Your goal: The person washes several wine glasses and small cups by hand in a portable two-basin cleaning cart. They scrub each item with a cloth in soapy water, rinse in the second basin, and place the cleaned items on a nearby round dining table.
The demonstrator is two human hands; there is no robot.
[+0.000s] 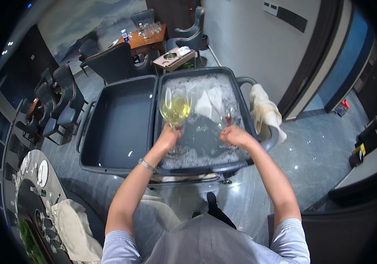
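Observation:
My left hand (169,138) grips the stem of a large wine glass (175,107) that holds pale yellow liquid. My right hand (234,135) is closed around another, smaller glass (228,114) with a little reddish liquid in it; its outline is blurred. Both hands are over the right-hand basin (238,89) of a dark grey trolley, which holds soapy water with foam around its sides. A white cloth or paper (208,104) lies in the suds between the two glasses. To the left, the second basin (122,118) of the trolley holds no dishes.
A cream towel (264,112) hangs over the trolley's right handle. A round dining table (48,194) with glassware and a cream cloth (74,227) stands at lower left. Beyond the trolley are upholstered chairs (115,62), a tea tray (178,59) and a wooden table (149,43) bearing several glasses.

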